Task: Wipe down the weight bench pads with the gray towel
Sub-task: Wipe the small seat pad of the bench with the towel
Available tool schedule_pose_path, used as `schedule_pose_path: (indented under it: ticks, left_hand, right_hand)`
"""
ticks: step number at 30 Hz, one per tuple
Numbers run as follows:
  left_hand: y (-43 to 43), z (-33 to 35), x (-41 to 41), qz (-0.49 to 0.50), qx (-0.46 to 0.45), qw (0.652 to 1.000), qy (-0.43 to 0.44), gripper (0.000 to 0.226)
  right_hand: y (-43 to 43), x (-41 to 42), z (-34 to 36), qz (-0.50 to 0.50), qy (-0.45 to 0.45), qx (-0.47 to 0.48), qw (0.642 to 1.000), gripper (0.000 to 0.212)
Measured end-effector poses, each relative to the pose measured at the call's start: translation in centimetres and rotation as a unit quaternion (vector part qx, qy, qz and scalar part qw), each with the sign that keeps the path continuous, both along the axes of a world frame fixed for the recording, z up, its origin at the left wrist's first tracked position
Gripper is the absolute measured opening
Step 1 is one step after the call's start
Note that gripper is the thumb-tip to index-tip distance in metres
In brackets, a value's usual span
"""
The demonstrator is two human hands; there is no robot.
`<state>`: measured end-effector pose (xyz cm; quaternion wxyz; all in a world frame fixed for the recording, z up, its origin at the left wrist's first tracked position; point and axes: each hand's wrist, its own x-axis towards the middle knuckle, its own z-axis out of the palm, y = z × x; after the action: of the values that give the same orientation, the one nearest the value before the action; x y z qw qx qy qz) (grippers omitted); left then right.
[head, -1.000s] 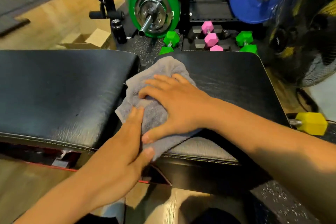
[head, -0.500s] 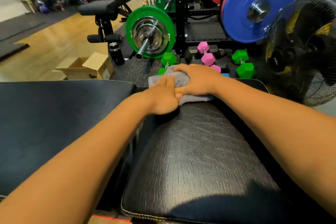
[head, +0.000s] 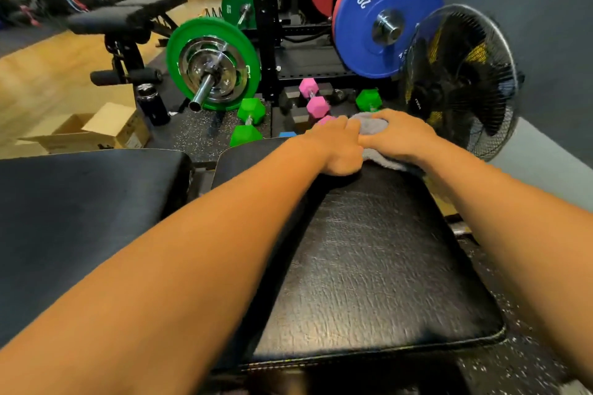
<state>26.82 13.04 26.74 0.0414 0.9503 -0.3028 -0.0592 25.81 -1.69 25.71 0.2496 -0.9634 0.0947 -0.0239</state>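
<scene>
The gray towel (head: pixel 369 127) lies bunched at the far right end of the right black bench pad (head: pixel 369 266). My right hand (head: pixel 398 138) presses down on top of it. My left hand (head: pixel 337 147) rests against the towel's left side, fingers curled onto its edge. Both arms stretch out across the pad. A second black pad (head: pixel 83 221) sits to the left, separated by a narrow gap. Most of the towel is hidden under my hands.
A black floor fan (head: pixel 462 80) stands just beyond the pad's far right corner. Green (head: pixel 250 119) and pink dumbbells (head: pixel 313 96), a green barbell plate (head: pixel 213 64), a blue plate (head: pixel 385 16), a black bottle (head: pixel 153 104) and a cardboard box (head: pixel 96 133) lie on the floor beyond.
Both hands pushed the towel from the near edge by the gap up the right pad, then to its far right corner. The view tilted up.
</scene>
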Motion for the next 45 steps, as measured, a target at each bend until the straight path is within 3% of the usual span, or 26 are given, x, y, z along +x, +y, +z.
schedule_pose_path:
  ticks: [3, 9, 14, 19, 22, 24, 26, 30, 32, 35, 37, 42, 45]
  left_hand:
    - [-1.3, -0.3, -2.1, -0.036, -0.021, 0.999, 0.001, 0.054]
    - [-1.3, -0.2, -8.1, -0.074, -0.041, 0.996, 0.02, 0.058]
    - [1.0, -0.5, -15.1, -0.116, -0.08, 0.99, 0.02, 0.061]
    - [5.4, -1.0, -22.4, -0.139, -0.154, 0.978, 0.019, 0.06]
    - [7.2, -2.1, -25.5, -0.133, -0.163, 0.978, -0.014, 0.064]
    - [8.1, -3.6, -27.0, -0.128, -0.186, 0.974, -0.031, 0.063]
    - [9.2, -5.1, -27.8, -0.057, -0.233, 0.97, -0.03, 0.052]
    - [13.6, -4.3, -28.4, 0.094, -0.242, 0.966, -0.016, 0.046]
    - [16.3, -4.7, -28.3, 0.116, -0.228, 0.965, -0.053, 0.04]
    - [18.7, -4.5, -27.6, 0.159, -0.259, 0.952, -0.028, 0.067]
    - [19.1, -3.7, -26.7, 0.206, -0.272, 0.94, 0.007, 0.071]
    - [20.1, -1.9, -21.0, 0.266, -0.323, 0.908, 0.036, 0.037]
    - [20.2, -2.0, -16.0, 0.276, -0.345, 0.897, 0.03, 0.033]
  right_hand:
    - [-1.9, -2.7, -1.0, -0.048, -0.003, 0.111, 0.993, 0.083]
    - [-2.0, -9.9, -1.5, -0.067, -0.031, 0.181, 0.981, 0.077]
    - [-0.3, -18.0, -0.2, -0.054, 0.002, 0.201, 0.978, 0.09]
    - [2.3, -24.9, 0.5, -0.026, 0.016, 0.085, 0.996, 0.098]
    - [4.0, -27.6, 0.2, -0.012, -0.012, -0.036, 0.999, 0.101]
    - [5.3, -28.5, -0.3, 0.023, -0.054, -0.157, 0.986, 0.102]
    - [6.9, -28.4, -0.8, 0.092, -0.109, -0.221, 0.965, 0.098]
    - [11.9, -26.4, -0.7, 0.222, -0.136, -0.229, 0.938, 0.101]
    - [14.5, -24.7, -0.4, 0.267, -0.12, -0.239, 0.926, 0.104]
    - [17.7, -21.9, 0.8, 0.334, -0.079, -0.26, 0.903, 0.108]
    - [19.0, -19.8, 1.6, 0.382, -0.031, -0.258, 0.887, 0.114]
    - [21.0, -12.7, 2.2, 0.435, 0.023, -0.24, 0.868, 0.106]
    - [21.4, -7.7, 2.1, 0.415, 0.019, -0.245, 0.876, 0.102]
